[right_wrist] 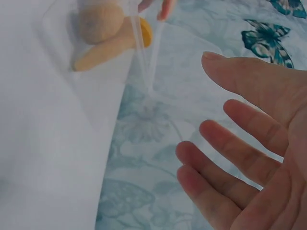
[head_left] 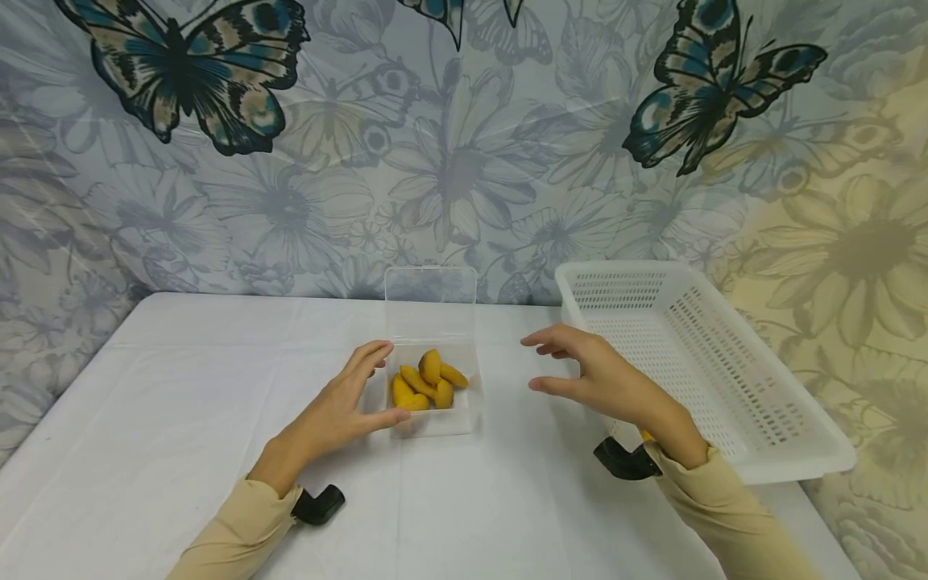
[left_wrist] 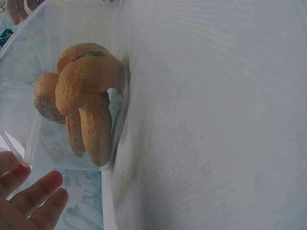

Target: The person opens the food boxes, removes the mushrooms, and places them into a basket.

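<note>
A clear plastic box [head_left: 435, 424] with its lid [head_left: 431, 302] raised at the back stands on the white table. Inside lie several yellow, rounded and elongated pieces [head_left: 429, 367], which look brownish and wrinkled through the wall in the left wrist view. My left hand [head_left: 329, 419] is at the box's left side, its fingertips right at the rear left rim and its thumb by the front left corner. To the right of the box, my right hand [head_left: 598, 370] hovers with fingers spread and nothing in them, as the right wrist view [right_wrist: 249, 158] also shows.
A large white perforated basket [head_left: 779, 362] stands at the right, partly behind my right forearm. Something small and yellow [head_left: 646, 435] shows beside my right wrist. Behind the white-covered table [head_left: 181, 387] hangs a cloth [head_left: 464, 177] with flowers and butterflies.
</note>
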Tool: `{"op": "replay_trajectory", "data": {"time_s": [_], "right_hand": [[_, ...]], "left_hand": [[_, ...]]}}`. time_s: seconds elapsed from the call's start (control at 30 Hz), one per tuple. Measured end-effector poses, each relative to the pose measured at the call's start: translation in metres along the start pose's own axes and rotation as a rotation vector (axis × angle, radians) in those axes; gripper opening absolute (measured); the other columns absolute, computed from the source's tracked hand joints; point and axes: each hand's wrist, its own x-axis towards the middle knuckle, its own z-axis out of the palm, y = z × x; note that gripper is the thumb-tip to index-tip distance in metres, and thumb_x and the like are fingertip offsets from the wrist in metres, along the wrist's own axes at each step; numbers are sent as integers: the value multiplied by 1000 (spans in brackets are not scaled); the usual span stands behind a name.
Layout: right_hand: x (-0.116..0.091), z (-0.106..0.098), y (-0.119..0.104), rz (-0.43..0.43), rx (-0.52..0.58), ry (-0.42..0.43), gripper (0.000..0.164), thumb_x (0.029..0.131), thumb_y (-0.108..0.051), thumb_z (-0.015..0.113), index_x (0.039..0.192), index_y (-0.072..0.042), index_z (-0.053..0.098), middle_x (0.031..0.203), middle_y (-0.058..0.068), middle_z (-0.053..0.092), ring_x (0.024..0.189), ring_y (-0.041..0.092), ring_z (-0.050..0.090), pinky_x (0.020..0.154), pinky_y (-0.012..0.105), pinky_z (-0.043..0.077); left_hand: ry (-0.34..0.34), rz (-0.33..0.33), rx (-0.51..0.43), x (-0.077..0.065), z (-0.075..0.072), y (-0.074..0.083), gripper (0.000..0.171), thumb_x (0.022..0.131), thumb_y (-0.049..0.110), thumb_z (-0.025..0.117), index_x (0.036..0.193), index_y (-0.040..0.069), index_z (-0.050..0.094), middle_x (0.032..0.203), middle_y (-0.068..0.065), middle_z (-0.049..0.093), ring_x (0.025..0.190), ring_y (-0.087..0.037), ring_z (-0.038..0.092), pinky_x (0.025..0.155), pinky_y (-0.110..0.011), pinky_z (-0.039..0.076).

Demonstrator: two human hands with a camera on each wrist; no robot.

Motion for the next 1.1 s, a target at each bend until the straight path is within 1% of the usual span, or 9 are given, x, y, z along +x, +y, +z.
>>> {"op": "replay_trajectory", "data": {"time_s": [0.17, 0.37, 0.63, 0.83, 1.0, 1.1], "right_hand": [[3, 10, -6, -16, 27, -2, 49, 86, -18, 78, 130, -10, 60, 129, 7, 64, 114, 31, 63, 98, 49, 53], [10, 23, -13, -35, 23, 6, 49, 86, -19, 78, 130, -8, 60, 129, 6, 64, 114, 28, 63, 100, 46, 52], [14, 35, -22, -52, 30, 43, 48, 86, -20, 79, 129, -10, 61, 128, 3, 64, 112, 26, 63, 97, 44, 53], [18, 46, -24, -49, 30, 62, 47, 87, -23, 78, 130, -13, 61, 128, 1, 65, 112, 24, 64, 96, 42, 54], [24, 53, -27, -83, 79, 58, 46, 87, -18, 78, 128, -10, 61, 129, 4, 64, 114, 24, 63, 99, 41, 53], [28, 58, -28, -106, 89, 65, 45, 86, -16, 78, 128, -9, 62, 128, 6, 65, 114, 22, 62, 100, 40, 53]], "left_hand": [[3, 5, 0, 0, 0, 0, 95, 84, 56, 73, 157, 22, 23, 162, -2, 23, 138, -31, 45, 108, -59, 43], [6, -1, -5, 0, 0, 0, 95, 83, 56, 73, 157, 21, 25, 161, 0, 24, 136, -29, 46, 108, -57, 44], [-6, -18, -21, 0, -1, 0, 95, 83, 59, 72, 157, 23, 25, 161, 3, 23, 138, -29, 44, 109, -57, 43], [-8, -18, -17, 1, -1, 0, 95, 83, 59, 72, 157, 23, 24, 161, 1, 23, 138, -30, 44, 109, -57, 43], [-5, -25, -15, 0, 0, 0, 95, 83, 59, 73, 157, 23, 24, 161, 3, 23, 137, -30, 45, 108, -57, 44], [-1, -13, -9, 0, 0, 0, 96, 83, 57, 73, 157, 22, 24, 161, 1, 23, 137, -30, 45, 108, -58, 44]]}}
